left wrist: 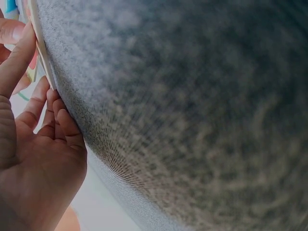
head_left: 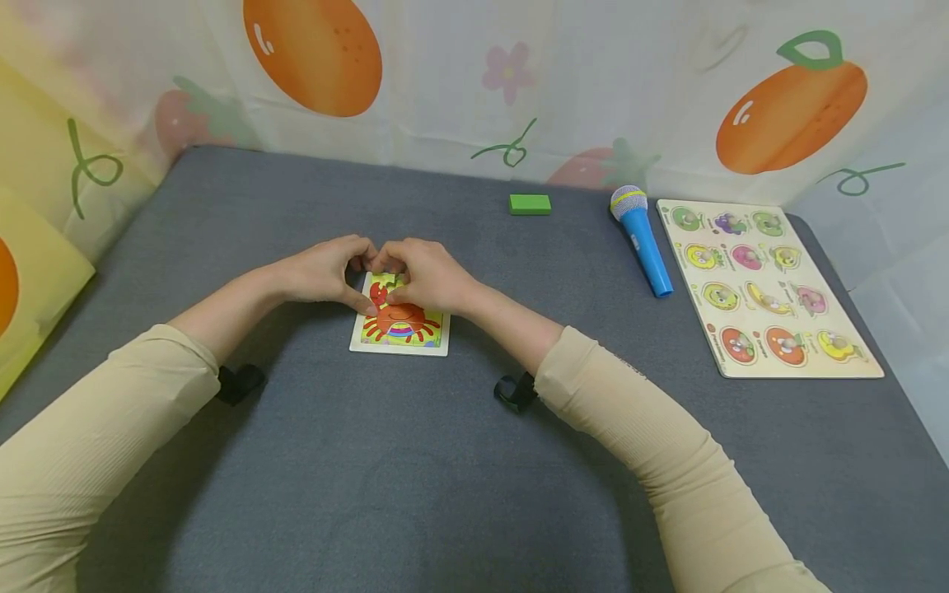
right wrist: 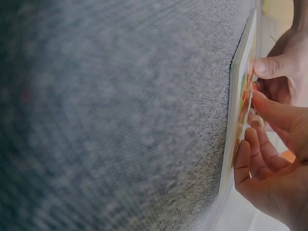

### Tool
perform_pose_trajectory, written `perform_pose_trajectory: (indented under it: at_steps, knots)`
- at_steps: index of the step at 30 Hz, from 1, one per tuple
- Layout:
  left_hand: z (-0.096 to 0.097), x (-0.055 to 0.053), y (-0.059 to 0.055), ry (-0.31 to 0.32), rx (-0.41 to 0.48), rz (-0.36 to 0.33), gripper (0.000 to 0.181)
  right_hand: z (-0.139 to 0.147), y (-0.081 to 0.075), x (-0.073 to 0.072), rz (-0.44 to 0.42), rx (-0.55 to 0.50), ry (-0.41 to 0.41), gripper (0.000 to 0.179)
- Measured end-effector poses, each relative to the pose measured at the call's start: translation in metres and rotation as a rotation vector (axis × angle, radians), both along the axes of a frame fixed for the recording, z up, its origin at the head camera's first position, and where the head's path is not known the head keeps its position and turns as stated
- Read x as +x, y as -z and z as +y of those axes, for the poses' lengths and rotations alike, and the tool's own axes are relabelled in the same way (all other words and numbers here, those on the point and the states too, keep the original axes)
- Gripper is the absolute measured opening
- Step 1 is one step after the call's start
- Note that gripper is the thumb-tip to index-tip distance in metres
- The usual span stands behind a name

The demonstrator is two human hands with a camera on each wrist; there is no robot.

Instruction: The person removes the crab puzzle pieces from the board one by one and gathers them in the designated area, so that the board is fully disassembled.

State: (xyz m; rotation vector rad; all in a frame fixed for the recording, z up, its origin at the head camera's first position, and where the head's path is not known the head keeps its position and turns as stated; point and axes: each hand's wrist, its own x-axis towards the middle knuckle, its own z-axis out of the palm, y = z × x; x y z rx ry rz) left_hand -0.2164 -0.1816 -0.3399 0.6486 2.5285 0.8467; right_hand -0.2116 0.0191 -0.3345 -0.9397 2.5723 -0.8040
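A small crab jigsaw puzzle [head_left: 400, 328] in a white-edged tray lies flat on the grey table, between both hands. My left hand [head_left: 320, 270] grips its left side, thumb on the picture and the other fingers curled at the far edge. Over the puzzle's upper part, my right hand [head_left: 430, 276] pinches a puzzle piece [head_left: 395, 282] between thumb and fingers. In the right wrist view, the tray [right wrist: 233, 110] shows edge-on, with the right hand [right wrist: 269, 178] close over it and the left thumb [right wrist: 270, 66] on its picture. The right fingers mostly hide the piece.
Toward the back stands a green block [head_left: 530, 205]. A blue toy microphone [head_left: 645, 243] lies to the right, beside a wooden fruit puzzle board [head_left: 808, 329]. A fruit-patterned curtain [head_left: 445, 74] borders the table's far side. Black straps [head_left: 241, 384] circle the wrists.
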Motion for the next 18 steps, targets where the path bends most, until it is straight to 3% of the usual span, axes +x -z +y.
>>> perform_pose_trajectory:
  at_steps: [18]
  knots:
    - [0.0008,0.0000,-0.0005,-0.011,-0.009,-0.010,0.057,-0.0005,-0.0016,0.0008,-0.039,-0.031,0.082,0.023]
